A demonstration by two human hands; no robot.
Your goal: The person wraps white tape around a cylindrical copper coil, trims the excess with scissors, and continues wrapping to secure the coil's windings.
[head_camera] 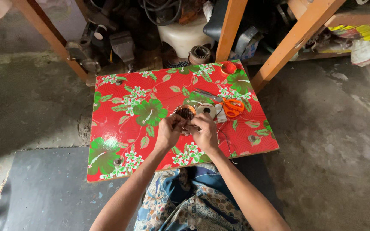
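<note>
Both forearms are stretched forward from the lap, and the hands are brought together over the middle of the low table. The left hand is curled with its fingers closed on the near side of a small round wound coil, a motor stator by the look of it, which sits on the tabletop just ahead of the knuckles. The right hand is bent inward, fingers pinched together on something thin at the coil's edge; what is pinched cannot be told, since the view is too small. Just beyond the right hand lie a roll of tape and orange-handled scissors. The tabletop is covered in red floral oilcloth. A concrete floor is seen around it, with orange wooden posts and stacked machine parts behind.
</note>
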